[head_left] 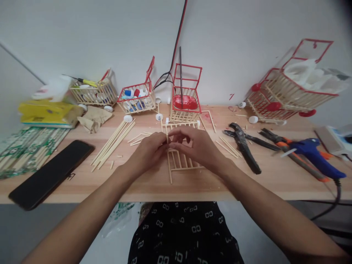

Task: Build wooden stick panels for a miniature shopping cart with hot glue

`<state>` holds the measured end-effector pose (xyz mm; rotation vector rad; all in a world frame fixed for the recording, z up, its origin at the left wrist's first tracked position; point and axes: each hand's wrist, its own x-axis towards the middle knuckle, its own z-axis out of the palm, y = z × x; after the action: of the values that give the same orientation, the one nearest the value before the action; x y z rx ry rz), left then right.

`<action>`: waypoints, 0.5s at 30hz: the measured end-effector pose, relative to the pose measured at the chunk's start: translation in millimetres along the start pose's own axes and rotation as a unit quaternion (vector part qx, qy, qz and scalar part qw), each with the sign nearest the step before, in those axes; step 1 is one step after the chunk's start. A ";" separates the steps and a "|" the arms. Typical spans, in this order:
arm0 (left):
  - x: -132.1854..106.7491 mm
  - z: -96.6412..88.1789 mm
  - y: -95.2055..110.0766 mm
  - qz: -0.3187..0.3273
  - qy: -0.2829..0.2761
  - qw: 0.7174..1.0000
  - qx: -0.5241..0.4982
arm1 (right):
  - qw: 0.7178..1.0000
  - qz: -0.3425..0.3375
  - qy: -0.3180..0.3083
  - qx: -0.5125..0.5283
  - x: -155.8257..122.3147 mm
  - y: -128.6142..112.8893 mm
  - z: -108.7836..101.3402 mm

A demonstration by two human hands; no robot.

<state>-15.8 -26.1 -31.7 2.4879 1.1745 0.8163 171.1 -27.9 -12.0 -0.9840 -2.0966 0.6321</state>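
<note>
A small lattice of thin wooden sticks (pixel 187 168) lies on the table in front of me, with a longer stick (pixel 169 170) along its left side. My left hand (pixel 150 148) is closed, its fingertips pinching this longer stick from the left. Over the lattice arches my right hand (pixel 196 146), thumb and index finger closed on the same stick where the two hands meet. The fingertips partly cover the contact point, and the right hand hides the lattice's middle.
Miniature stick carts (pixel 137 99) with red trim stand along the wall. Loose sticks (pixel 114 145) and a black phone (pixel 52 172) are left. At right are black-handled pliers (pixel 244 150), orange-handled pliers (pixel 295 156) and a blue glue gun (pixel 316 156) with its cable over the edge.
</note>
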 end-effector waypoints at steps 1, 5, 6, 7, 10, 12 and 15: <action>0.3 0.4 -0.2 0.003 0.004 1.000 0.006 | 1.000 0.005 0.001 0.006 0.5 0.4 2.7; 1.1 0.6 0.1 0.004 0.008 1.000 0.018 | 1.000 0.011 0.006 0.014 -0.5 1.6 5.9; 1.1 0.4 0.4 0.005 0.007 1.000 0.018 | 1.000 0.009 0.003 0.013 -0.4 1.9 6.2; 1.0 0.2 0.6 0.005 0.008 1.000 0.019 | 1.000 0.007 0.000 0.011 -0.1 2.2 6.6; 0.4 -0.1 0.7 0.004 0.014 1.000 0.020 | 1.000 0.003 -0.001 0.002 2.3 1.9 7.9; 0.1 0.4 0.2 0.008 0.018 1.000 0.019 | 1.000 0.001 0.000 -0.004 4.4 0.6 8.6; 0.7 1.6 -1.1 0.012 0.019 1.000 0.019 | 1.000 -0.003 0.001 -0.015 7.0 -1.6 9.4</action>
<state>-15.2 -24.9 -33.2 2.5316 1.1864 0.8592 160.0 -24.5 -13.9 -0.9928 -2.1128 0.5989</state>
